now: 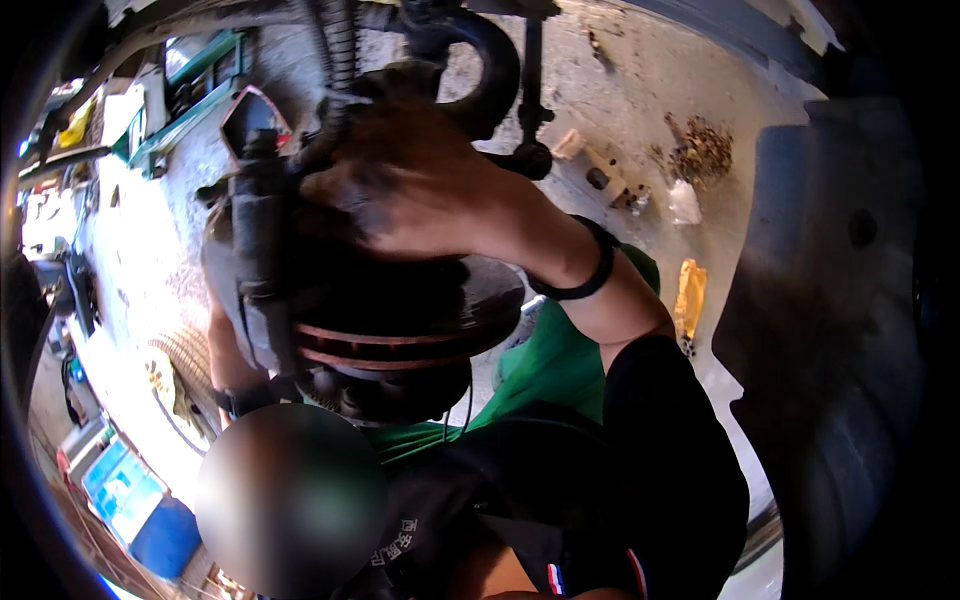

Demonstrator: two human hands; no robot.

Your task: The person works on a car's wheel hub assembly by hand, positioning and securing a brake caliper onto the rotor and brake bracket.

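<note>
Brake disc (400,345): one, dark-faced with a rust-brown, slotted rim; mounted on a hub (410,392), centre-left of view, in front of the person's torso. Face largely in shadow.

Caliper (258,220): one, dark grey, along the left side of the disc.

Right hand (405,200): dark smears on the back; laid over the parts above the disc, palm down. Fingertips lost in shadow; whether they grasp anything cannot be told. Black wristband (590,275) on the forearm.

Left hand (228,350): at the far left of the disc, beside the caliper, mostly hidden behind it; grip cannot be told. Dark band (245,398) at the wrist.

Ribbed hose (342,45): dark, upright above the right hand. Curved arm (500,75): black, hooked, to the right of the hose. Rod (533,85): dark, beside the curved arm.

Clothing: black shirt (670,450), green trousers (560,360).

Floor (620,50): pale, stained. On it, to the right, a heap of brown debris (702,150), a white scrap (684,203) and a yellow packet (690,298).

Dark panel (830,300): upright, right edge. Blue tub (168,535): lower left.
</note>
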